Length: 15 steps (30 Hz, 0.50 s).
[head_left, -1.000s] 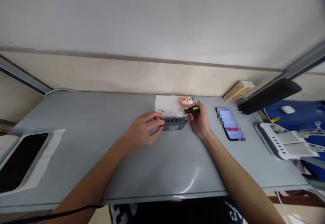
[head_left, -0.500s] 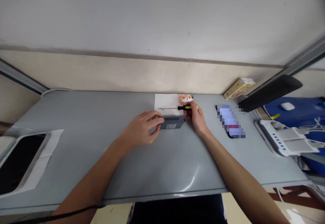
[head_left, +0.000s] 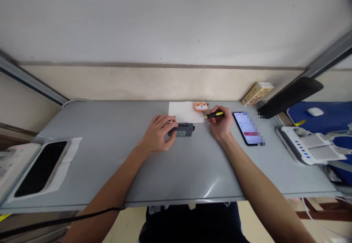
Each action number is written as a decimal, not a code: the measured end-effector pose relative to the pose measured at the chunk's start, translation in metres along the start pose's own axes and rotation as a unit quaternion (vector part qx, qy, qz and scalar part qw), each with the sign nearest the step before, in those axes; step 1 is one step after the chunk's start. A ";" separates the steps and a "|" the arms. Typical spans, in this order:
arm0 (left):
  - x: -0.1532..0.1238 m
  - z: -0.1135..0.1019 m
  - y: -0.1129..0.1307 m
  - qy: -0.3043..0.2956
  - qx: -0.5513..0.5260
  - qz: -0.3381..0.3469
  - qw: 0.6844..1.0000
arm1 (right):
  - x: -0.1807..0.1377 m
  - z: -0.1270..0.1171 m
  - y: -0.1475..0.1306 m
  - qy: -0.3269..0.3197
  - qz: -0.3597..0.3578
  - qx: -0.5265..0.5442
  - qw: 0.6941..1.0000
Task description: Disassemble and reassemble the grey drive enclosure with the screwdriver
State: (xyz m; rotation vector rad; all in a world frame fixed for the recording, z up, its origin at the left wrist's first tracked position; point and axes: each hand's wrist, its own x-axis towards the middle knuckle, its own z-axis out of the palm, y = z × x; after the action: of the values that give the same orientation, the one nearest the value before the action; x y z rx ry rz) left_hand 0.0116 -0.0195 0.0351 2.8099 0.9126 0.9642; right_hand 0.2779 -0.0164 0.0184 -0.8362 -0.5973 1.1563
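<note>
A small dark grey box (head_left: pixel 183 129) with a label lies on the grey table (head_left: pixel 170 166). My left hand (head_left: pixel 158 136) grips its left end, fingers curled round it. My right hand (head_left: pixel 221 123) is closed on a screwdriver (head_left: pixel 211 116) with a black and yellow handle. Its thin shaft slants down to the left, the tip just above the box's top right edge. Behind the box lies a white sheet of paper (head_left: pixel 184 111) with an orange animal-shaped trinket (head_left: pixel 201 106) at its right end.
A phone (head_left: pixel 246 128) with a lit screen lies right of my right hand. A small cardboard box (head_left: pixel 257 93) leans by the wall. At the far right are a white device (head_left: pixel 308 149) and a blue mat; at the left, a dark-screened tablet (head_left: pixel 41 167).
The screwdriver has swung from lying level over the paper to slanting down at the box. My right hand shifted right. The box now looks shorter, turned under my left hand.
</note>
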 end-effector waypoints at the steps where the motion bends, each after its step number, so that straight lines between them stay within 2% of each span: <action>1: 0.002 0.005 0.004 0.006 0.008 0.001 1.000 | 0.001 -0.002 0.000 0.004 -0.002 0.010 1.000; 6: 0.008 0.023 0.018 0.045 0.046 -0.001 0.998 | 0.005 -0.007 0.001 0.015 0.002 0.043 0.999; 15: 0.001 0.037 0.008 0.115 0.072 0.039 0.990 | 0.004 -0.009 0.006 0.001 0.021 0.048 0.999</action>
State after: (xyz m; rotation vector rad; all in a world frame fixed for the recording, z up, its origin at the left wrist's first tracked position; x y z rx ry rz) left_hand 0.0377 -0.0195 0.0074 2.9174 0.9355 1.3068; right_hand 0.2834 -0.0136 0.0084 -0.7711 -0.5215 1.2131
